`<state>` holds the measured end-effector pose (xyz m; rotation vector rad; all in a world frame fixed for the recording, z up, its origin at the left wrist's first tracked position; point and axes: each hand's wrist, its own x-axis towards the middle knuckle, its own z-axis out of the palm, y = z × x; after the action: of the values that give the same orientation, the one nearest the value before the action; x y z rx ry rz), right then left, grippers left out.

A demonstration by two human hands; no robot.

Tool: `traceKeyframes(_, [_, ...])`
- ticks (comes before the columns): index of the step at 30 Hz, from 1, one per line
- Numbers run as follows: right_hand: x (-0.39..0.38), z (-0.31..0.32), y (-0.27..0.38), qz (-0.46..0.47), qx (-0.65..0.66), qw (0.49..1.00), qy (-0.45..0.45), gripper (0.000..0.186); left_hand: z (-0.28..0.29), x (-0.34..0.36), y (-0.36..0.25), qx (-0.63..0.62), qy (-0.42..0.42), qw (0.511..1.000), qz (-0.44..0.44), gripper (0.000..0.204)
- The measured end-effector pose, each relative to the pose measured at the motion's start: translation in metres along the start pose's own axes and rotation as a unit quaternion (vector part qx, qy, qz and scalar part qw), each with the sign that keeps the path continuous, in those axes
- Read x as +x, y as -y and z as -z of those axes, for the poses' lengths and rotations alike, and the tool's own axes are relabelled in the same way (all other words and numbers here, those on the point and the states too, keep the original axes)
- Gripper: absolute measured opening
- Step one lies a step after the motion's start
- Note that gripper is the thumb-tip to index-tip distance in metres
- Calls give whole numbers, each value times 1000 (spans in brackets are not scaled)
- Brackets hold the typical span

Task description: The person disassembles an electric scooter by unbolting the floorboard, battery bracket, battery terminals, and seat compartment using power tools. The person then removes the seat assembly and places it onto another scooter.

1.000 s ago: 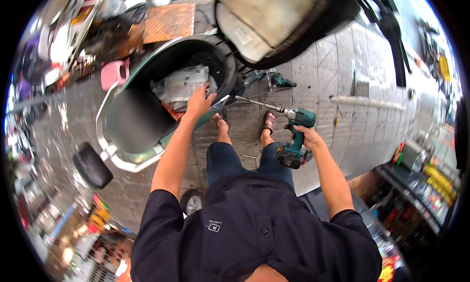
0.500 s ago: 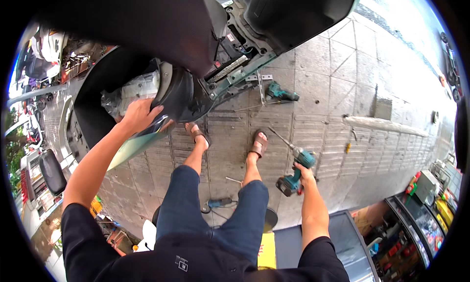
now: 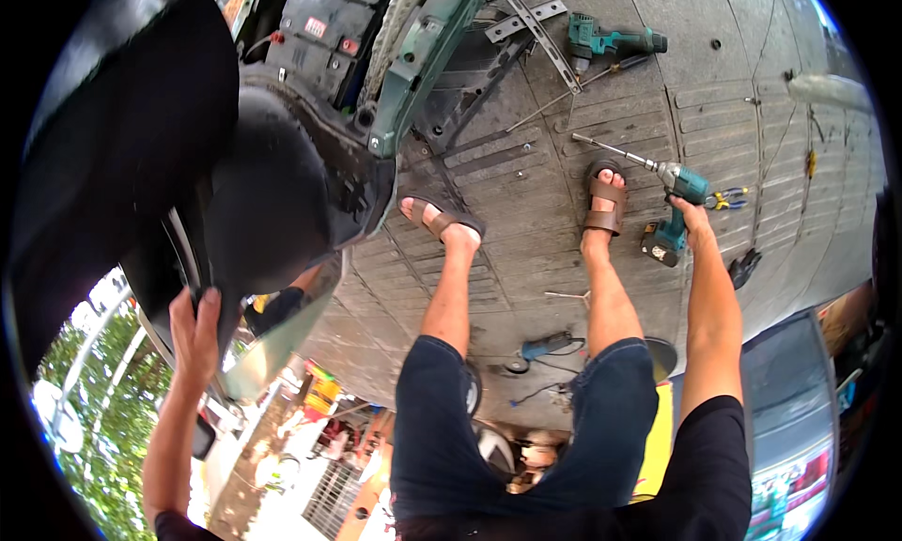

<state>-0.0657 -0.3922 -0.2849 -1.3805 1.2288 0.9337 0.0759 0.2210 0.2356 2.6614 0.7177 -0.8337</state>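
My right hand [image 3: 691, 224] is wrapped round the handle of a teal cordless drill [image 3: 683, 186]; its long bit points left, above my right foot. At the left, my left hand [image 3: 194, 339] has its fingers at the rim of a black panel [image 3: 268, 198] on a green and black vehicle, seemingly gripping the edge between fingers and thumb. Deep shadow hides part of that grip. Beside the panel, an open bay shows a dark battery-like box [image 3: 324, 34] with a red terminal, bordered by a green metal frame rail [image 3: 399, 81].
On the ridged floor lie a second teal power tool [image 3: 615, 41], crossed perforated metal strips [image 3: 537, 23], a screwdriver [image 3: 601, 71], pliers [image 3: 728, 199], a black glove-like item [image 3: 745, 269] and a blue angle grinder [image 3: 545, 347] with its cord. My sandalled feet stand between them.
My view has swung left and nearer the vehicle. My left hand has shifted along the panel, and the plastic-wrapped part near it is out of sight. The drill stays in my right hand.
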Motion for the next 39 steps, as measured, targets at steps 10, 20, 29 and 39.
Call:
traceKeyframes(10, [14,-131,182,493,-485,690,-213,55,18,-10,36,155,-19,987,-47,30])
traceKeyframes(20, [65,-165,275,458,-659,558,-213,62,20,-5,36,102,-1,990,-101,31])
traceKeyframes(29, [-11,-112,149,206,-312,927,-34,69,8,3,17,71,0,992,-106,34])
traceKeyframes(39, [-290,-39,76,188,-105,977,-8,63,4,9,23,138,-11,983,-124,42])
